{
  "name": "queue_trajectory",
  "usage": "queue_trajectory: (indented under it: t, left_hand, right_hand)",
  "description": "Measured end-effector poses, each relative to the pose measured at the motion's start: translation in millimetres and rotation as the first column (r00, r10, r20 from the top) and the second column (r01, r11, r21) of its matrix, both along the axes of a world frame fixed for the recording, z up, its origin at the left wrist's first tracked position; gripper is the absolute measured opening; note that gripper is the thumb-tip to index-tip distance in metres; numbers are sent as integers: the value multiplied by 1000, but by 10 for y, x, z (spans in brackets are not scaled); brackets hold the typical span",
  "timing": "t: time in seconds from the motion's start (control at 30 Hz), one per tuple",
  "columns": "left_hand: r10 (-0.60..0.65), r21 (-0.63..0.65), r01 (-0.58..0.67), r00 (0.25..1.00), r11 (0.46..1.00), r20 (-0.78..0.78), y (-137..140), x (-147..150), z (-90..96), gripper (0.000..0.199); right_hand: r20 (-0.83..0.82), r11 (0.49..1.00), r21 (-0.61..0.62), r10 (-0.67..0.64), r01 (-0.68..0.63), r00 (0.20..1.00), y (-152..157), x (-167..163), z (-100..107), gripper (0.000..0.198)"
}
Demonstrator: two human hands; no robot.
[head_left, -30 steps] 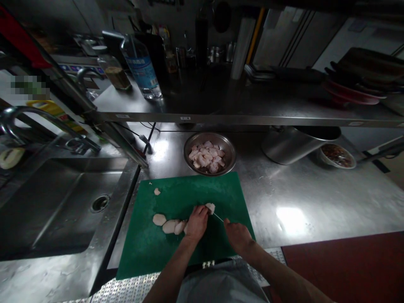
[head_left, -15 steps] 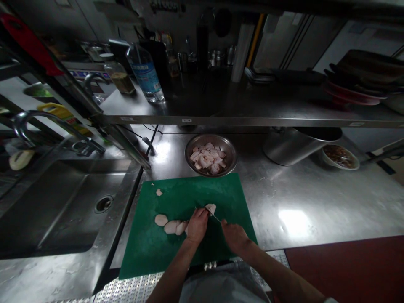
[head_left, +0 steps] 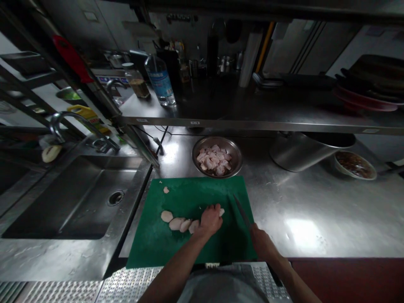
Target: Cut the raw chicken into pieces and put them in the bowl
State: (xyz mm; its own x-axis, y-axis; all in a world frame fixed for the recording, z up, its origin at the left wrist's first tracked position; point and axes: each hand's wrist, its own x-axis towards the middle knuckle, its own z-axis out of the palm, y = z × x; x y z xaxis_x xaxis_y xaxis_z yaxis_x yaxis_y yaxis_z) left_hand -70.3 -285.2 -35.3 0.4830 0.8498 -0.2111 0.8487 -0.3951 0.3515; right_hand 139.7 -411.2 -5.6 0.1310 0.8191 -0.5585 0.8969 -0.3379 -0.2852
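Observation:
My right hand [head_left: 261, 240] is closed round the handle of a knife [head_left: 243, 211], its blade pointing up and left over the right side of a green cutting board [head_left: 151, 248]. Near the middle of the board, my left hand [head_left: 212, 219] has its fingers curled over a small pale meat piece [head_left: 222, 212], which shows partly past the fingertips. Several pale oval meat pieces [head_left: 176, 224] lie in a row left of that hand. A small scrap [head_left: 166, 190] rests near the board's upper left.
Behind the board stands a metal bowl [head_left: 238, 150] of raw meat pieces. A sink [head_left: 72, 189] is at the left. To the right are a large metal pot [head_left: 293, 153] and a filled white bowl [head_left: 362, 173]. A steel shelf [head_left: 221, 123] crosses above the counter.
The knife has come away from the meat piece and moved right with my right hand. My left hand has shifted right onto the piece. The camera view has shifted slightly.

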Motion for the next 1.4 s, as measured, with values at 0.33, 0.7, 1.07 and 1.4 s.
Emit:
queue_trajectory:
  t: [0.33, 0.7, 1.07, 1.4]
  left_hand:
    - [76, 320, -264, 863, 910, 499, 962, -221, 1132, 34]
    - [555, -154, -549, 832, 821, -9, 397, -2120, 301, 23]
    - [472, -302, -383, 819, 873, 326, 424, -581, -8, 15]
    - [204, 161, -279, 906, 947, 371, 170, -677, -44, 25]
  right_hand:
    - [-25, 999, 22, -33, 33, 999, -146, 139, -440, 38]
    - [-46, 997, 30, 78, -77, 996, 83, -112, -435, 42]
    - [-66, 999, 14, 53, -52, 996, 348, -315, -105, 38]
    - [103, 968, -41, 251, -248, 963, 280, -472, 179, 49]
